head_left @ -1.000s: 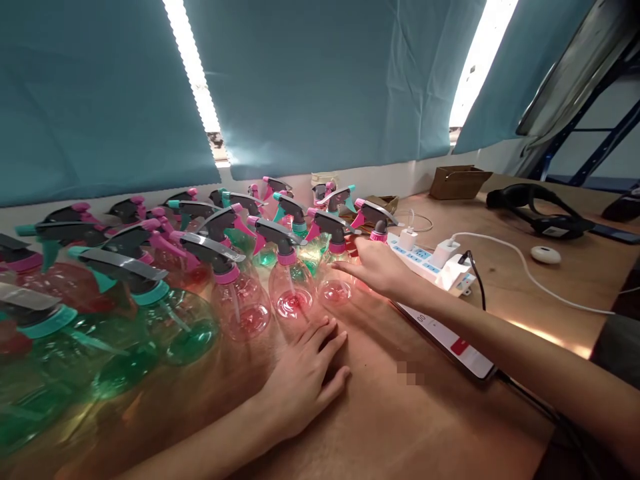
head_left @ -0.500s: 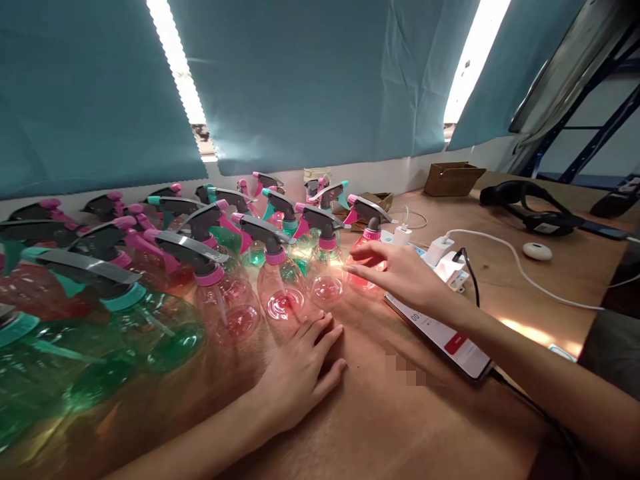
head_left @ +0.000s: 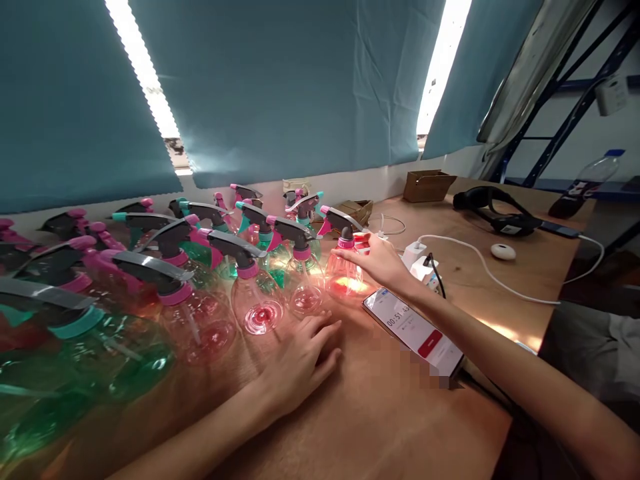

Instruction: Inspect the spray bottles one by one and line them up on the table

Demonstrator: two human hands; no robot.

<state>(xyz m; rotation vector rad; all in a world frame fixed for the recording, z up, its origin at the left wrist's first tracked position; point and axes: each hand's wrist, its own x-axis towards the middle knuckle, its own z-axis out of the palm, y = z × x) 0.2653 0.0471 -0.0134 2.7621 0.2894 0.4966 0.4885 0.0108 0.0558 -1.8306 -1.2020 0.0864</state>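
Observation:
At the right end of a crowd of spray bottles stands an upright pink spray bottle (head_left: 344, 277) with a grey and pink trigger head. My right hand (head_left: 377, 257) has its fingers and thumb closed around the bottle just below the pink collar. My left hand (head_left: 305, 357) lies on the wooden table (head_left: 380, 427), fingers spread and palm down, holding nothing. Just beyond its fingertips are two more pink bottles, one clear pink bottle (head_left: 257, 303) and another pink bottle (head_left: 306, 287). Green bottles, such as a teal-collared bottle (head_left: 120, 353), stand at the left.
A phone (head_left: 415, 333) showing a running timer lies under my right forearm. White chargers (head_left: 423, 263) with cables sit beyond it. Farther back are a cardboard box (head_left: 429, 186), a black headset (head_left: 500, 210) and a white round case (head_left: 503, 252). A drink bottle (head_left: 587, 183) lies tilted at far right.
The view has turned right, so things appear farther left. My right fingers have moved from beside the pink spray bottle's body up to its neck and closed there. My left hand stays on the table.

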